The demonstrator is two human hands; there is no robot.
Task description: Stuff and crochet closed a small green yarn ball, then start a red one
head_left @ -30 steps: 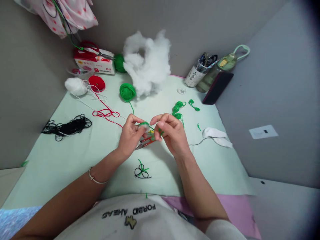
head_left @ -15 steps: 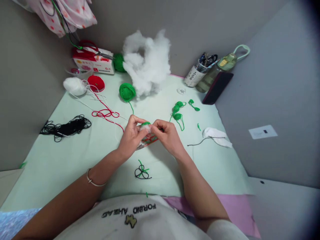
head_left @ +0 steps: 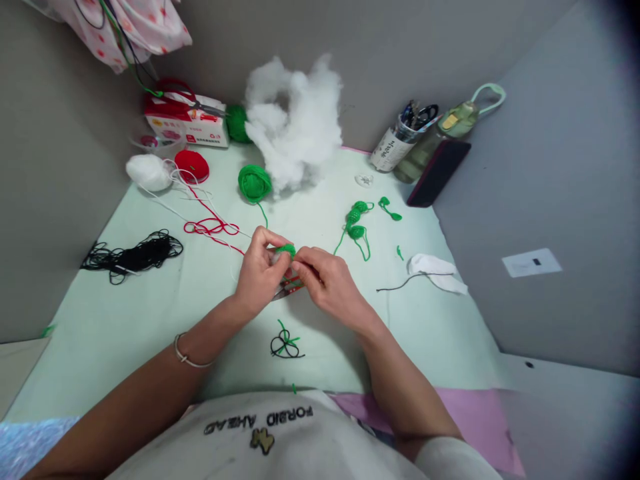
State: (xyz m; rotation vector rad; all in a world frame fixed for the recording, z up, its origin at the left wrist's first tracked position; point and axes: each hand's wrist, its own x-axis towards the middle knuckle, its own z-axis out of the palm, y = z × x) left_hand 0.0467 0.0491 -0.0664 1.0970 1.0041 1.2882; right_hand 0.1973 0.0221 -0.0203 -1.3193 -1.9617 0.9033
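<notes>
So, starting from the left: a tangle of black yarn [head_left: 133,255] sits well off on the left of the pale green mat [head_left: 150,320]. A white yarn ball [head_left: 149,172] and a red yarn ball [head_left: 193,165] are at the far left. A green yarn ball [head_left: 254,183] lies just in front of the heap of white stuffing [head_left: 295,130].

Mid-mat, the left hand [head_left: 257,273] is pinched shut on a small green crocheted piece [head_left: 286,251], held just above the mat. The right hand [head_left: 327,283] meets it from the right, fingertips closed on its near edge. Whether a needle or strand is in there too is too small to tell.

I'd guess the piece is feather-light, soft and squashy. It's not fragile but easy to squish out of shape, so a gentle pinch on the stitched rim beats squeezing the middle.

Red-handled snips [head_left: 289,289] peek out under the hands, and more green crocheted bits [head_left: 356,223] lie off to the right.
</notes>
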